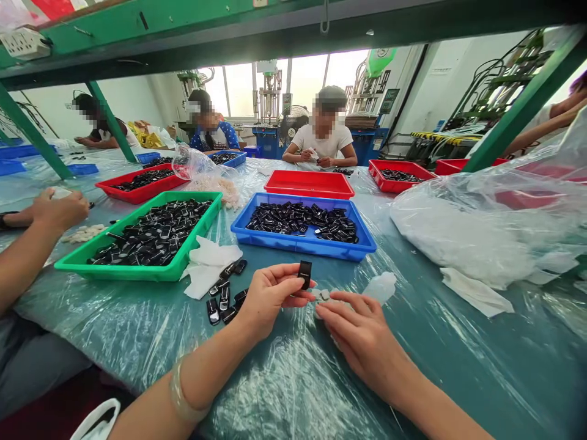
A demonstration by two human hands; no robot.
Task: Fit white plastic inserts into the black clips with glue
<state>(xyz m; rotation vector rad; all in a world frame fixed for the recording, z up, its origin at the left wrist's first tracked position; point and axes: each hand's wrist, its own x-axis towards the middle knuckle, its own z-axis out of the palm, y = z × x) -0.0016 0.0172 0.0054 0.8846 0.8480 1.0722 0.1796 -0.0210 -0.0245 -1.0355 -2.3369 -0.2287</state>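
Between the thumb and fingers of my left hand (275, 290) is a small flat black plastic piece (304, 275), held upright above the table. My right hand (362, 333) reaches in beside it with fingers stretched out, its fingertips touching or close over some small whitish pieces (323, 295) on the plastic sheet; its thumb is hidden. Several more glossy black pieces (224, 297) lie loose left of my left hand, near a crumpled white cloth (208, 260). Just past my right hand is a translucent pale lump of plastic (381, 287).
A green tray (123, 275) and a blue tray (302, 244) hold many black pieces. Behind stand red trays (309, 183). At right lies a large clear bag (477, 226). A co-worker's hand (62, 208) is at left; other people sit opposite. A green beam (229, 30) spans overhead.
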